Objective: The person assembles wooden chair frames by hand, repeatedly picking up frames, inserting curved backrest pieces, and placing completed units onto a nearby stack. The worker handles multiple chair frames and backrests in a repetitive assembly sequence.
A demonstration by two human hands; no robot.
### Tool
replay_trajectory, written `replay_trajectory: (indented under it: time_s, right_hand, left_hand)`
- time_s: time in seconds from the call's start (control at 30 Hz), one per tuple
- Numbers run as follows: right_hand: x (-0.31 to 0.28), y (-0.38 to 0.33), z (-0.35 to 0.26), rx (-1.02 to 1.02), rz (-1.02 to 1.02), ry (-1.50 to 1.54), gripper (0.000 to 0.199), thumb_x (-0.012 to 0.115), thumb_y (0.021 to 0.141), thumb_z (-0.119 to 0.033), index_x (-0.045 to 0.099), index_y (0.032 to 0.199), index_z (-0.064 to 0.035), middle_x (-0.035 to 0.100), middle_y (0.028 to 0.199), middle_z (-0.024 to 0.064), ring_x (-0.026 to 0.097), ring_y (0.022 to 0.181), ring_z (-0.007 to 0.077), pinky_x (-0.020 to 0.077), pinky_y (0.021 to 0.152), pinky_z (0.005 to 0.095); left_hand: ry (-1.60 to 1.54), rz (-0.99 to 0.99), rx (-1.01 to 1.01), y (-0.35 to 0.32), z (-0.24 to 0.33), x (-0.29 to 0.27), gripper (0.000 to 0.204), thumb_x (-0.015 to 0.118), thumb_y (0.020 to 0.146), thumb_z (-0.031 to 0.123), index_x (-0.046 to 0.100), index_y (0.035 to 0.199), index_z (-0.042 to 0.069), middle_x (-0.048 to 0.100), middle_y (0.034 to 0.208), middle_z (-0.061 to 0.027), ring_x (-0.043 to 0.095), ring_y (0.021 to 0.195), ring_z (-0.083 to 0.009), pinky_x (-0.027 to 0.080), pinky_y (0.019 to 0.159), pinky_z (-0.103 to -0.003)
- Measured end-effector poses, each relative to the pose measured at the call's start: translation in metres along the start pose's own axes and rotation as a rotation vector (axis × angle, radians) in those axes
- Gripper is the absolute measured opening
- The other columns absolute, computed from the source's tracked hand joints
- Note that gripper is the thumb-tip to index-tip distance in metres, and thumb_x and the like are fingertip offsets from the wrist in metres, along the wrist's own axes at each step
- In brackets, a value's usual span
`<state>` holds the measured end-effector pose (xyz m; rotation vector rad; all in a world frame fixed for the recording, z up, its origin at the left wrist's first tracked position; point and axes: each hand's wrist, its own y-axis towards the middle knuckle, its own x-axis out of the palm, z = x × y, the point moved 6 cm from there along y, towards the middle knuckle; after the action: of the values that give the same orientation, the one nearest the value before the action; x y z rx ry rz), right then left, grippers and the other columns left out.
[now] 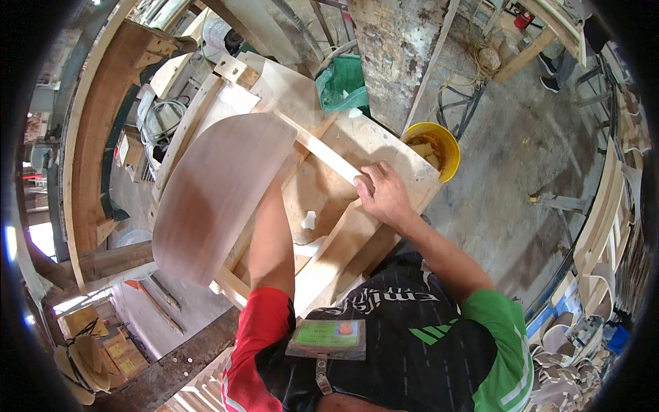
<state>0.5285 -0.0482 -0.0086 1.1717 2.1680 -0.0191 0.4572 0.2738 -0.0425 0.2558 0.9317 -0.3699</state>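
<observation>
A brown, round-edged panel [221, 196] hides left grip's state; right grip [371, 184] clasps a pale strip [322, 151].

We wear a black short-sleeved jersey [384, 374] with white lettering and slanted green stripes [433, 333], its left sleeve [263, 316] red and its right sleeve [495, 319] green, both striped white, plus a clear-cased green badge [322, 335] on a strap [322, 374] with a metal snap, our right hand [386, 196] bare.

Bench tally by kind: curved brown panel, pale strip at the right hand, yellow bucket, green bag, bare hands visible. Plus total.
Curved brown panel: 1
Pale strip: 1
Yellow bucket: 1
Green bag: 1
Visible hands: 1 (right hand; left hand hidden behind panel)
Total: 5
</observation>
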Motion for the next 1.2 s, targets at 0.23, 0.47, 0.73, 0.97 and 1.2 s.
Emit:
replay_trajectory:
  time_s: [0.23,0.47,0.73,0.97,1.2]
  right_hand:
    - [0.001,0.001,0.008,0.051,0.030,-0.036,0.027,0.070,0.091,-0.021,0.067,0.106,0.0004,0.064,0.095,0.0246,0.064,0.086,0.0446,0.0537,0.078,0.0526]
    - [0.003,-0.004,0.006,0.124,-0.057,-0.075,0.033,0.067,0.094,-0.027,0.066,0.111,0.0010,0.066,0.099,0.0263,0.066,0.091,0.0470,0.0547,0.082,0.0552]
    - [0.007,-0.003,0.012,0.131,-0.045,-0.069,0.040,0.063,0.098,-0.036,0.068,0.115,-0.0004,0.069,0.107,0.0241,0.068,0.096,0.0451,0.0549,0.086,0.0519]
    - [-0.006,-0.029,0.018,0.184,-0.069,0.109,0.035,0.069,0.097,-0.028,0.069,0.117,0.0003,0.071,0.104,0.0207,0.070,0.093,0.0343,0.0550,0.086,0.0438]
    - [-0.068,-0.139,0.051,0.119,-0.313,-0.030,0.050,0.075,0.093,-0.029,0.059,0.130,0.0013,0.070,0.098,0.0173,0.070,0.093,0.0287,0.0555,0.085,0.0423]
  left_hand:
    - [-0.650,-0.047,0.086,-0.124,0.072,0.005,0.025,0.065,0.104,0.020,0.069,0.117,-0.001,0.074,0.102,-0.0061,0.065,0.087,-0.0123,0.053,0.078,-0.033]
    - [-0.686,0.060,0.264,-0.080,0.171,0.019,0.028,0.070,0.098,0.021,0.070,0.114,-0.002,0.075,0.095,-0.0068,0.065,0.080,-0.0108,0.053,0.076,-0.029]
    - [-0.545,-0.221,0.327,-0.115,0.121,-0.003,0.033,0.063,0.105,0.029,0.072,0.117,-0.001,0.077,0.096,-0.0090,0.068,0.079,-0.0109,0.055,0.072,-0.030]
    - [-0.372,0.246,-0.091,-0.237,-0.138,-0.171,0.014,0.068,0.102,0.013,0.075,0.107,0.003,0.075,0.088,-0.0034,0.066,0.075,-0.0089,0.055,0.065,-0.028]
    - [0.187,0.175,-0.663,-0.404,-0.268,-0.284,0.050,0.056,0.104,0.049,0.074,0.098,0.003,0.074,0.095,-0.0254,0.072,0.089,-0.0459,0.055,0.078,-0.055]
